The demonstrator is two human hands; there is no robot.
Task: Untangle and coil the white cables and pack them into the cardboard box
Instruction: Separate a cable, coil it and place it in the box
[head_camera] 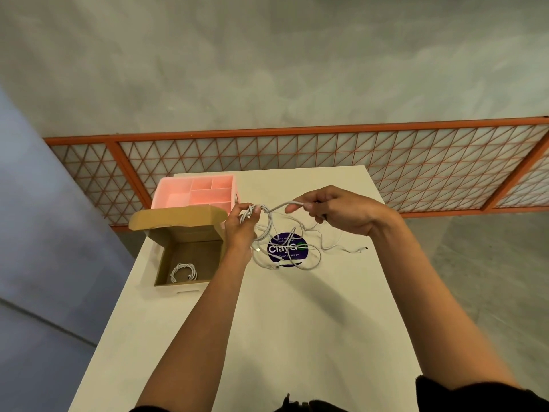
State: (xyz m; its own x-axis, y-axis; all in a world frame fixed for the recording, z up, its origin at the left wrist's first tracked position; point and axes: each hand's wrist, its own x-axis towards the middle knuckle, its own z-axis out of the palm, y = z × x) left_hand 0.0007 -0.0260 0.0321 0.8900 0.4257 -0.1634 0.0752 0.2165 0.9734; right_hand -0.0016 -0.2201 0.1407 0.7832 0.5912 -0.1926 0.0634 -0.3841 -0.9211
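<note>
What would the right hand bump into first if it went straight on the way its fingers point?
Probably the left hand, gripping loops of the white cable that the right hand pinches; depth is hard to judge.

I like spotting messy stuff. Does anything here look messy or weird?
Yes. The white cables sprawl in a tangle on the table, across a purple sticker. The coiled cable in the cardboard box looks tidy.

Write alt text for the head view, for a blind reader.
The left hand and right hand grip a white cable above a tangle of cables on a white table. Left of them, an open cardboard box holds one coiled cable.
</note>
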